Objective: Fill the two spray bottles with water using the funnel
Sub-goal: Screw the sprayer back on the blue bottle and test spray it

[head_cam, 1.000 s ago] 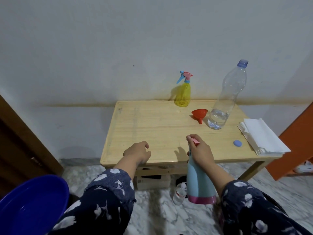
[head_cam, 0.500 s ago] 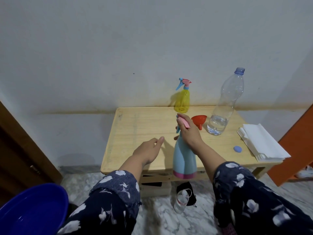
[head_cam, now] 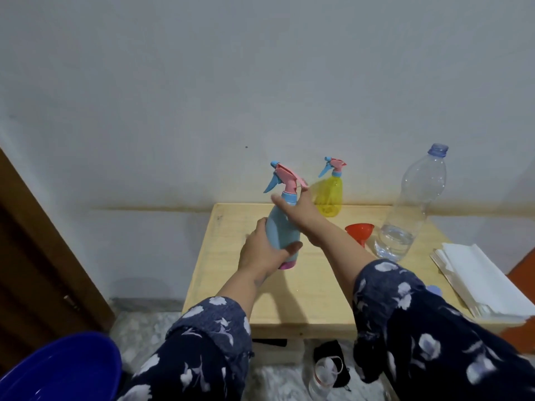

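The left hand [head_cam: 262, 251] grips the blue spray bottle [head_cam: 282, 227] low on its body, upright over the wooden table [head_cam: 318, 287]; the right hand [head_cam: 301, 209], fingers spread, touches its neck; the red funnel [head_cam: 359, 230] lies near the water bottle [head_cam: 411, 209].

Both arms wear dark navy sleeves [head_cam: 202, 351] printed with scattered white floral shapes.

Single head view, looking forward-down, close over table [head_cam: 318, 299].
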Tool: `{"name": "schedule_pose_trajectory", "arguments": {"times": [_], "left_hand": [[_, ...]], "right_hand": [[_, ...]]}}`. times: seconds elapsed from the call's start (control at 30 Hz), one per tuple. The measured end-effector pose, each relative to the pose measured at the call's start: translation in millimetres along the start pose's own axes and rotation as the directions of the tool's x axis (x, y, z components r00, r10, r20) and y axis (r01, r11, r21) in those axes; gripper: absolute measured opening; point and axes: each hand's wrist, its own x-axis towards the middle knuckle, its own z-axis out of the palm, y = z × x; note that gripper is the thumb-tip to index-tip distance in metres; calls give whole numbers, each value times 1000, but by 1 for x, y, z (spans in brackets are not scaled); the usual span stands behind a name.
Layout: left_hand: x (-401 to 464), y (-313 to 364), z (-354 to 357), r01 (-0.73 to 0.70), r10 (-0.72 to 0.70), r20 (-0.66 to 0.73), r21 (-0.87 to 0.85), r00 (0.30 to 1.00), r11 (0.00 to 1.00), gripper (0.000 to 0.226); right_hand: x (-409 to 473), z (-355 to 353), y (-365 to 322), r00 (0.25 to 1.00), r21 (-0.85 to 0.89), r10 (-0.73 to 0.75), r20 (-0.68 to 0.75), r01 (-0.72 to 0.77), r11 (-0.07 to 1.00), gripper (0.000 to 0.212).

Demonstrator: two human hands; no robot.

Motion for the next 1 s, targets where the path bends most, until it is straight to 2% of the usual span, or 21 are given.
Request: {"name": "schedule_pose_trajectory", "arguments": {"times": [0.07, 0.17, 0.3, 0.4, 0.6, 0.83, 1.0], "left_hand": [[16, -1, 5, 20, -19, -43, 19, 999, 1000, 74], [43, -7, 16, 42, -39, -76, 41, 996, 998, 77], [85, -22, 33, 48, -48, -38, -9, 998, 999, 83], [122, -34, 47, 59, -60, -21, -30, 998, 998, 88], [194, -61, 74, 63, -65, -50, -33, 997, 997, 101], [252, -85, 99, 44, -32, -160, 72, 987, 996, 97], [267, -94, 106, -23, 21, -170, -10, 985, 1000, 85]], "right_hand": [[7, 6, 8, 1000, -103, 6, -7, -6, 995, 105], [31, 14, 22, 994, -227, -65, -92, 42, 973, 119], [79, 14, 38, 991, -323, -133, -20, 120, 939, 104], [119, 10, 53, 992, -289, -129, 13, 127, 949, 96], [192, 19, 88, 985, -225, -172, 3, 168, 960, 108], [248, 25, 125, 947, -213, -308, 90, 321, 923, 104], [264, 24, 145, 913, -216, -392, 111, 407, 887, 102]]}}
